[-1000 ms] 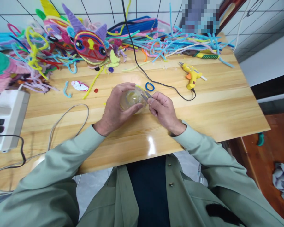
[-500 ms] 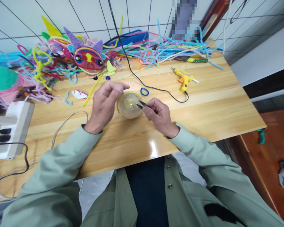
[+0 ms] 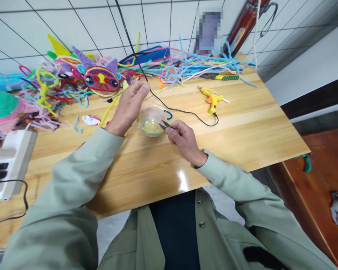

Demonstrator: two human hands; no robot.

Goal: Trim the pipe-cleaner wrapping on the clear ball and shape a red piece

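A person's right hand (image 3: 182, 138) is closed around a pair of dark tweezers (image 3: 166, 124), their points slightly parted at the right side of a clear, yellow-banded dome (image 3: 150, 120); whether the tips touch it cannot be told. The left hand (image 3: 129, 107), fingers bent and drawn together, hangs apart from the dome, up and to its left, fingertips near a black cord (image 3: 174, 108); whether they pinch anything is not clear. The dome sits at the middle of the worktop (image 3: 146, 168), between the two hands. The step in hand looks to be close work on its side with the tweezers, and the next move would seem to call for fine control of the tips and a steadied dome. A second ago the left hand was clasped around the dome, and half a second ago its fingers were just above the rim; now it is well off. The yellow band, at the far and left edge then, shows along the near side, and a blue ring (image 3: 169, 117), whole in view before, is partly hidden behind the dome. Farther out lie a yellow glue gun (image 3: 213, 98) to the right and, along the wall, a horned, big-eyed animal face (image 3: 101, 79) among colourful fuzzy stems (image 3: 194, 67).
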